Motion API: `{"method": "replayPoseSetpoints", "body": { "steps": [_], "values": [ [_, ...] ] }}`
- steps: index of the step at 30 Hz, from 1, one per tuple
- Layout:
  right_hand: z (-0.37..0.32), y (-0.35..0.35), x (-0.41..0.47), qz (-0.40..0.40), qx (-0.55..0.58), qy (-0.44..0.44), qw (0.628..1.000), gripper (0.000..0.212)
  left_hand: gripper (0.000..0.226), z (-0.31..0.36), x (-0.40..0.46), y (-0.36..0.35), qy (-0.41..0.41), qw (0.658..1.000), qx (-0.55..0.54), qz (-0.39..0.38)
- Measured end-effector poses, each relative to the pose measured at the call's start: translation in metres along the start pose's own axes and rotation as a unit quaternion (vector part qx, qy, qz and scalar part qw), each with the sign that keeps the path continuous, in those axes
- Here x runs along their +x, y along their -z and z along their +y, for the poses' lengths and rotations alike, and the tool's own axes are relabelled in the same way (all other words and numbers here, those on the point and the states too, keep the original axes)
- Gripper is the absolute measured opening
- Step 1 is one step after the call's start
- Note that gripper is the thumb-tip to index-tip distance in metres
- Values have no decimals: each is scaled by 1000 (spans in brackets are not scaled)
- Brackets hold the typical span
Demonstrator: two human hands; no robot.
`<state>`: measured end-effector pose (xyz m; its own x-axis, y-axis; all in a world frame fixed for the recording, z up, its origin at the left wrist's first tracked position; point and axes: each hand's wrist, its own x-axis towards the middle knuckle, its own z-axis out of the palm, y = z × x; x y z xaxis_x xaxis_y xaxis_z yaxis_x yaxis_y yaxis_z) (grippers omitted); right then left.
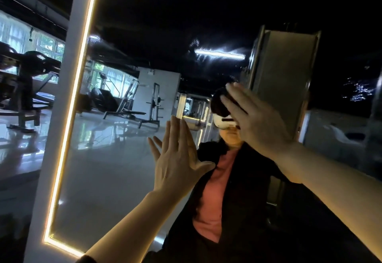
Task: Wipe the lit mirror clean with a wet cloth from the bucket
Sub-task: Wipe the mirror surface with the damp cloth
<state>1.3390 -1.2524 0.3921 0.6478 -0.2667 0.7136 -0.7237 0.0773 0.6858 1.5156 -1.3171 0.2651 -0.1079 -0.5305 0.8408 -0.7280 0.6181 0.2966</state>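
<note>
Glossy, smooth glass of the tall lit mirror (115, 159) with wet streaks, edged by a matt white frame (68, 89).

Mirror (115, 169): tall, with a glowing yellow light strip (68, 118) down its left edge and along the bottom.
Left hand (175, 159): flat, fingers straight, up against the glass.
Right hand (254, 118): flat too, higher up.
In the glass: gym machines (132, 101), shiny floor, wet streaks (217, 54).
</note>
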Motion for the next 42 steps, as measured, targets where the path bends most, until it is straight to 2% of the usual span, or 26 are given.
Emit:
{"method": "replayPoseSetpoints", "body": {
  "steps": [2, 4, 6, 8, 10, 13, 15, 16, 19, 20, 22, 24, 27, 29, 31, 33, 35, 37, 39, 42],
  "values": [
    [33, 9, 21, 47, -23, -115, 992, 53, 122, -1, 0, 0, -4, 1000, 7, 7],
    [52, 14, 46, 57, -23, -205, 977, 49, 119, -1, -1, 0, -8, 1000, 10, 16],
    [47, 7, 63, 54, -7, -213, 975, 46, 118, -2, 0, -1, -7, 1000, 3, 27],
    [22, -6, 60, 48, 5, -147, 988, 45, 118, -2, 0, -2, -3, 999, -4, 34],
    [-14, -17, 31, 21, 28, -43, 998, 48, 118, -2, -1, -3, -6, 999, 2, 35],
    [-63, -14, -24, -52, 77, 99, 991, 47, 119, -5, 0, -3, -20, 999, -14, 42],
    [-66, -5, -34, -63, 91, 139, 984, 41, 119, -10, -1, -1, -33, 998, -33, 43],
    [-57, -3, -26, -42, 98, 112, 988, 40, 121, -13, -3, 1, -37, 998, -31, 44],
    [-6, 5, 37, 66, 81, -90, 990, 47, 133, -24, -10, -1, -10, 999, -25, 39],
    [8, 8, 60, 76, 62, -142, 985, 45, 137, -28, -13, -3, 6, 999, -24, 35],
    [18, 2, 90, 59, 42, -172, 982, 44, 138, -34, -17, -7, 34, 999, -16, 34],
    [-1, -13, 92, 48, 30, -119, 991, 46, 139, -37, -18, -6, 53, 998, -20, 34],
    [-62, -34, 47, 0, 66, 54, 996, 50, 142, -40, -20, -3, 76, 996, -44, 35],
    [-98, -39, 6, -67, 95, 171, 978, 38, 143, -47, -26, -3, 69, 995, -65, 39],
    [-104, -34, -6, -89, 115, 212, 967, 28, 139, -55, -34, -4, 64, 995, -63, 32],
    [-85, -26, 23, -25, 145, 124, 981, 37, 142, -65, -40, -10, 82, 996, -40, 21],
    [-52, -14, 76, 74, 138, -27, 987, 43, 146, -71, -43, -15, 109, 994, -20, 8],
    [-21, -10, 126, 80, 100, -107, 986, 39, 147, -73, -49, -19, 129, 991, -28, 7],
    [-14, -18, 154, 25, 88, -111, 990, 43, 146, -74, -57, -22, 138, 989, -56, 16],
    [-46, -40, 143, -10, 61, -52, 997, 44, 146, -76, -74, -25, 150, 986, -75, 24]
  ]
}}
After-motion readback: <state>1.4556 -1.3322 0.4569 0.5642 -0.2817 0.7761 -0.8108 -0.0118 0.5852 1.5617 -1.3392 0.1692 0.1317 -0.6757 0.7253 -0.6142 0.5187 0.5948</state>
